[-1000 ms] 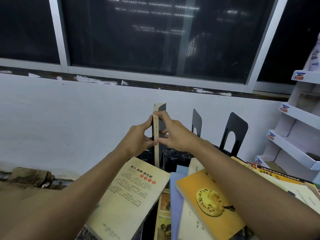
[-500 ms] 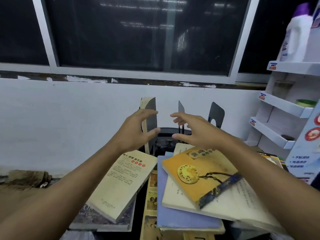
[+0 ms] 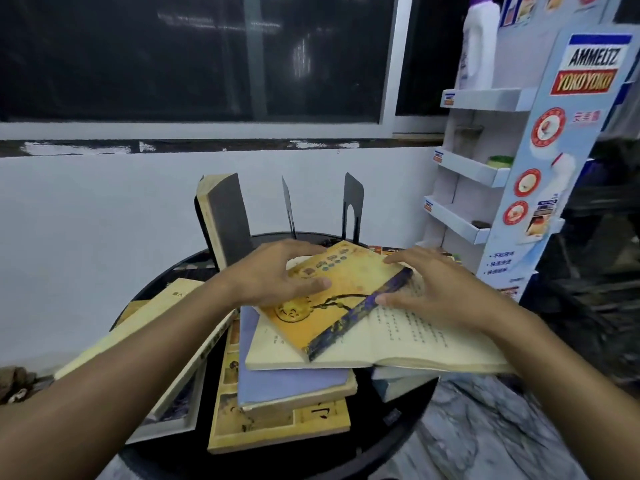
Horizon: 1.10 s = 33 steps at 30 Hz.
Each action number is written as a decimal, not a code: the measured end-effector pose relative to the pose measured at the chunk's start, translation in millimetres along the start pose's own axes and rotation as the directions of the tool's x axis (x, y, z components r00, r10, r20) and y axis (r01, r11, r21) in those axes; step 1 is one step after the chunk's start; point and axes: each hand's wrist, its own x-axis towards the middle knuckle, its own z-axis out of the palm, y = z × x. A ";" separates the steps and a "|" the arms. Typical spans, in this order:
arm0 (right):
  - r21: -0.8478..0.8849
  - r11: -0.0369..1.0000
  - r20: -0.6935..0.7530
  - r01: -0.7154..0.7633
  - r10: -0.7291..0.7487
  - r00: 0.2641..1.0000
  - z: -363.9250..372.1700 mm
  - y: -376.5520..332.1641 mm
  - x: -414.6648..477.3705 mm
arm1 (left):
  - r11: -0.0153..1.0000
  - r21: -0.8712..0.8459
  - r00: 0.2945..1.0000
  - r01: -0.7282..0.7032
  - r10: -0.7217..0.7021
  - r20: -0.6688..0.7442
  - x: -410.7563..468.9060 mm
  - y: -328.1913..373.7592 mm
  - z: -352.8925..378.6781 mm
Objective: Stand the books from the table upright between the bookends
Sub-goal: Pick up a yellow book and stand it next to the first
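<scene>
left hand (image 3: 277,277) fingers spread, resting on yellow book's (image 3: 349,289) left edge | right hand (image 3: 441,291) fingers loosely straight, touching its blue spine | book flat atop pile, table (image 3: 398,441) centre | upright book (image 3: 223,216) at 11 o'clock | bookends (image 3: 353,202) at 12 o'clock

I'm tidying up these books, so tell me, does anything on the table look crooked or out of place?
Yes. An open book lies splayed face-up in the pile, under the orange book. At the left, a cream book sticks out past the rim of the round table.
</scene>
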 end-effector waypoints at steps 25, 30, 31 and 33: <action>0.322 0.906 -0.054 -0.273 0.306 0.950 10.5 -27.4 21.7 | 0.979 -0.015 0.979 0.202 -0.202 -0.027 -16.1 18.6 21.6; 0.501 0.822 -0.078 -0.272 0.355 0.931 7.5 -44.1 35.1 | 0.982 -0.072 0.979 0.172 -0.179 -0.094 -20.9 14.6 17.9; 0.529 0.812 -0.092 -0.247 0.344 0.934 5.2 -49.5 37.7 | 0.981 -0.095 0.978 0.167 -0.177 -0.109 -21.6 12.6 15.8; 0.583 0.789 -0.133 -0.191 0.325 0.936 0.9 -58.4 44.8 | 0.978 -0.139 0.975 0.154 -0.173 -0.137 -22.8 7.0 10.9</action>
